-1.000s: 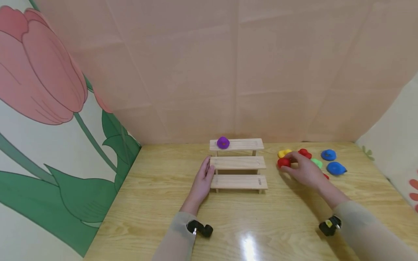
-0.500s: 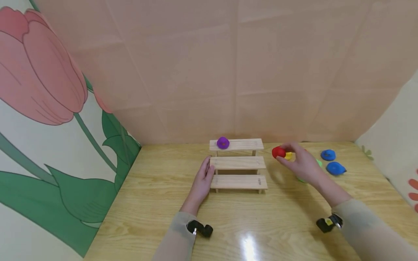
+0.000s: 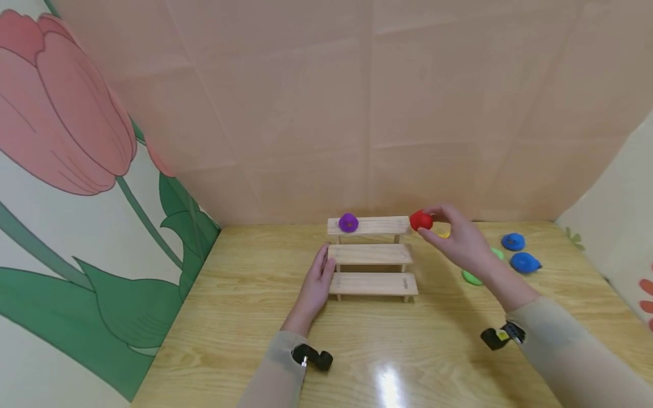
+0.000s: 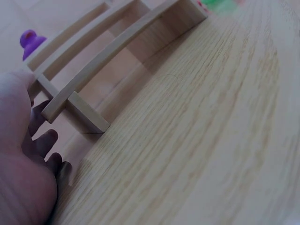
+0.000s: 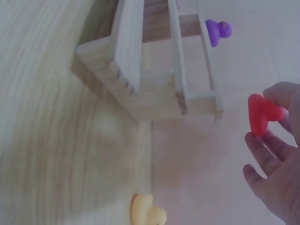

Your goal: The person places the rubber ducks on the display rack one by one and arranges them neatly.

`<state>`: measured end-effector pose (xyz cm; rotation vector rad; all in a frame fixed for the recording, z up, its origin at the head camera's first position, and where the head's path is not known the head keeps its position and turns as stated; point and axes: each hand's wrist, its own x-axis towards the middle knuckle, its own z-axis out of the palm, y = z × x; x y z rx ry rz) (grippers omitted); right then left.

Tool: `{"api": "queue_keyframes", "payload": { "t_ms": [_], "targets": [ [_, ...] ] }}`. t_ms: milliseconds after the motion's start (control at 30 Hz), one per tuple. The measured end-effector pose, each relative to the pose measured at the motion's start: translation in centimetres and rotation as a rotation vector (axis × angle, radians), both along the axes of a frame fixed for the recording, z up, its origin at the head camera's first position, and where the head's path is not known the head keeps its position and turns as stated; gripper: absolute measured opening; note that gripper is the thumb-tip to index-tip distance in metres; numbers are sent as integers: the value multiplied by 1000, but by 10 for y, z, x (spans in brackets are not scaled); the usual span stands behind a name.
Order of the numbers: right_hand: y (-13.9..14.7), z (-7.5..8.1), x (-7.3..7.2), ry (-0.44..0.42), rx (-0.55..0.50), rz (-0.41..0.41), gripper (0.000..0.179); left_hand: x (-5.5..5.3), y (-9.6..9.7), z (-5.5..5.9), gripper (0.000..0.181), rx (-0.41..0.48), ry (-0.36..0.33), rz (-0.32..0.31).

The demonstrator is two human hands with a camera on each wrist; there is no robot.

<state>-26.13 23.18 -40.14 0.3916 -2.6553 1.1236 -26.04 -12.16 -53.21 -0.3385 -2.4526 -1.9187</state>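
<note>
My right hand point(image 3: 461, 241) pinches a red toy duck point(image 3: 421, 220) between thumb and fingertips, raised off the table beside the right end of the top shelf. In the right wrist view the red duck shows apart from the wood. A three-step wooden stand point(image 3: 371, 254) is in the middle of the table. At its left end my left hand point(image 3: 312, 286) holds it, thumb on the shelf end and fingers along the side; the left wrist view shows these fingers partly hidden by the wood. A purple toy duck point(image 3: 348, 222) sits on the left part of the top shelf.
Two blue ducks point(image 3: 525, 263) lie on the right of the table point(image 3: 357, 351). Green pieces point(image 3: 471, 277) and a yellow duck point(image 5: 147, 211) are near my right hand, partly covered by it in the head view. A wall covering rises behind the stand.
My right hand has lifted the red duck off the table and carried it left and up to the top shelf's right end. The left hand and stand have stayed put.
</note>
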Motion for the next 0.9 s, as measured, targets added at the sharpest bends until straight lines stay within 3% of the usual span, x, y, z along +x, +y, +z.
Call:
{"api": "queue_keyframes", "payload": {
  "t_ms": [367,900],
  "targets": [
    [-31,5,-18,4,-80,123,46,-1,0,1,66,3,2,0],
    [-64,0,-39,-120,-134,207,43,-1,0,-1,66,14,-2,0]
  ]
}}
